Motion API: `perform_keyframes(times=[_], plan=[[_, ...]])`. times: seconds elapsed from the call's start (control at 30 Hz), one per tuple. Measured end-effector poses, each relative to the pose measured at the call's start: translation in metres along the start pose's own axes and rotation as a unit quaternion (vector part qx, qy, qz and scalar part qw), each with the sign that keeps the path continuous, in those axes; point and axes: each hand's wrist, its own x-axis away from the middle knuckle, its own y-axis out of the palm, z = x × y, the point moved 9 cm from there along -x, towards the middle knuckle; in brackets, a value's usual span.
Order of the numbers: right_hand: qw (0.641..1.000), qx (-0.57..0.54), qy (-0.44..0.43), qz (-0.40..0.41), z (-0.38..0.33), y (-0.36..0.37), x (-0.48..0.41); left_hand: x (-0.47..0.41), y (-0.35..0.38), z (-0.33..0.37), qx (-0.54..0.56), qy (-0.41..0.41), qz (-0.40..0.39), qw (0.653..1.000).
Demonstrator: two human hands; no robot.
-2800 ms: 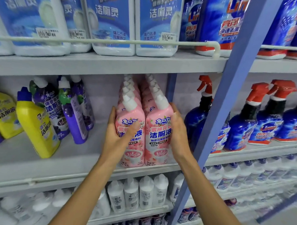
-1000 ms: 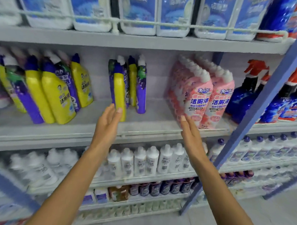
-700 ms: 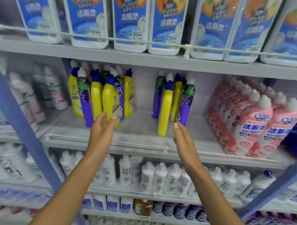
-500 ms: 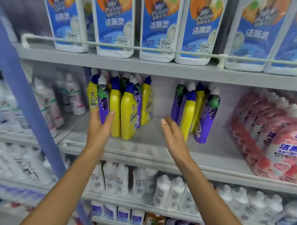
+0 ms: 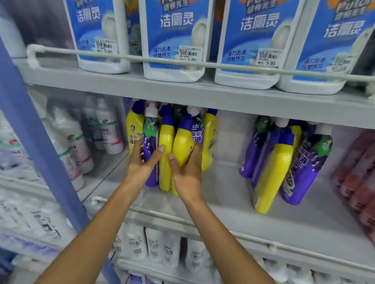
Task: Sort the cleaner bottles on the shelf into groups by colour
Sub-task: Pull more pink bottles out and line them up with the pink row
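Note:
A mixed cluster of yellow and purple cleaner bottles stands on the middle shelf (image 5: 227, 199). My left hand (image 5: 143, 166) wraps a purple bottle (image 5: 151, 129) at the front of that cluster. My right hand (image 5: 187, 174) closes around a yellow bottle (image 5: 182, 141) beside it. Another yellow bottle (image 5: 166, 141) stands between the two. A second mixed group sits further right, with a leaning yellow bottle (image 5: 273, 171) in front and purple bottles (image 5: 305, 168) around it. Blurred pink bottles (image 5: 365, 181) fill the far right.
A blue shelf upright (image 5: 32, 135) slants down the left side. White bottles (image 5: 75, 141) stand behind it. Large blue-and-white jugs (image 5: 176, 34) sit on the shelf above behind a wire rail (image 5: 207, 65). White bottles (image 5: 156, 245) line the lower shelf.
The view swung left from the pink bottles to the yellow and purple cluster. Both hands moved forward from open in front of the shelf onto the front bottles.

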Motion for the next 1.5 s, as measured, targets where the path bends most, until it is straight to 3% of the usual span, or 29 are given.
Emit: perform_keyframes(times=[0.27, 0.5, 0.9, 1.0, 1.07, 1.17, 1.23, 1.37, 1.5], plan=[[0.996, -0.055, -0.023, 0.060, 0.010, -0.023, 0.009, 0.013, 0.025, -0.003, 0.002, -0.005, -0.073, 0.997], [0.993, -0.020, -0.069, 0.090, 0.010, -0.078, 0.028, 0.032, 0.071, -0.007, 0.008, -0.010, -0.157, 0.988], [0.978, 0.005, -0.045, 0.206, 0.030, -0.146, 0.019, 0.031, 0.167, 0.002, -0.025, -0.013, -0.276, 0.961], [0.977, 0.011, -0.045, 0.208, 0.033, -0.147, 0.016, 0.023, 0.166, 0.006, -0.047, 0.001, -0.271, 0.962], [0.977, 0.015, -0.046, 0.210, 0.035, -0.148, 0.017, 0.017, 0.153, 0.020, -0.085, 0.064, -0.232, 0.967], [0.977, 0.021, -0.039, 0.209, 0.040, -0.149, 0.016, 0.008, 0.108, 0.059, -0.064, 0.192, -0.077, 0.976], [0.977, 0.026, -0.035, 0.211, 0.041, -0.148, 0.015, -0.003, 0.084, 0.083, -0.111, 0.271, 0.012, 0.956], [0.975, 0.024, -0.036, 0.219, 0.042, -0.147, 0.017, -0.037, 0.098, 0.073, -0.179, 0.234, -0.084, 0.952], [0.976, 0.025, -0.036, 0.214, 0.040, -0.146, 0.017, -0.028, 0.101, 0.064, -0.255, 0.258, -0.050, 0.930]])
